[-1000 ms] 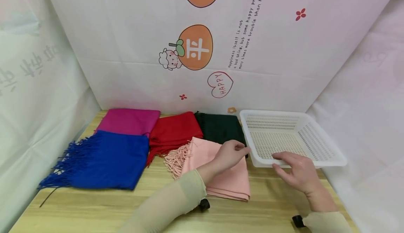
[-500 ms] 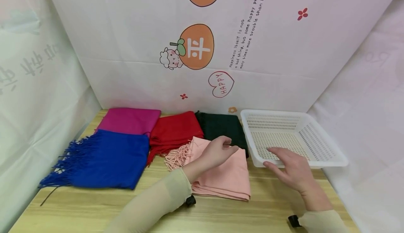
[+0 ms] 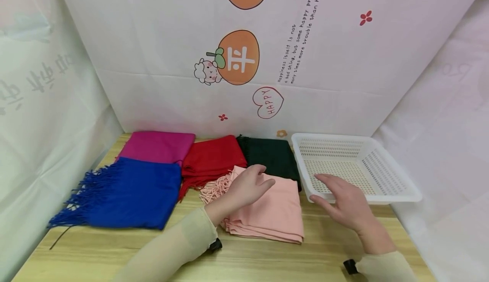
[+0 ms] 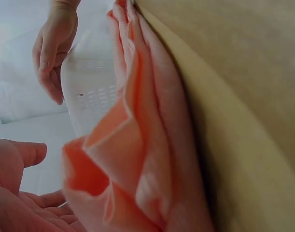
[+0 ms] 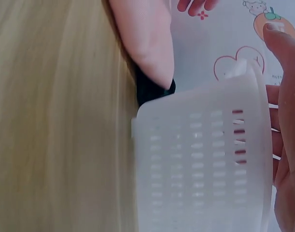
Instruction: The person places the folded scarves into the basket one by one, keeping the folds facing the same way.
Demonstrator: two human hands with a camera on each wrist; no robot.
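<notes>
Pulling back leftward with the left hand [image 3: 244,188], away from the near-left corner of the white basket [image 3: 386,198] and over the pink cloth [image 3: 280,214]. Wider between thumb and fingers than a second ago, and clamped on nothing. Hard to tell, from above or in the left wrist view, whether touching the pink folds or just over them.

Shifting left a little as well with the right hand [image 3: 347,205], along the near rim of the basket. Fingers stretched out, thumb apart from them, nothing gripped; just beside the rim in the right wrist view, with contact too unclear to call.

Unmoved since then: basket, pink cloth and all the rest of the spread. Counting up now, hands first: two, both loose. Cloths next: five, all folded. One pink, beneath the left hand, with fringe showing to the left of the wrist. One dark green cloth [image 3: 271,157], just beyond the left hand. One red cloth [image 3: 212,152], beyond and to the left. One blue cloth [image 3: 137,195], well left, with long fringe at the far end. One magenta cloth [image 3: 162,146], farther off, behind the blue. Baskets: one, to the right of the left hand, reaching away from beneath the right. Sleeves [image 3: 168,244]: two, pale, with one black piece [image 3: 216,245] at each cuff.
</notes>
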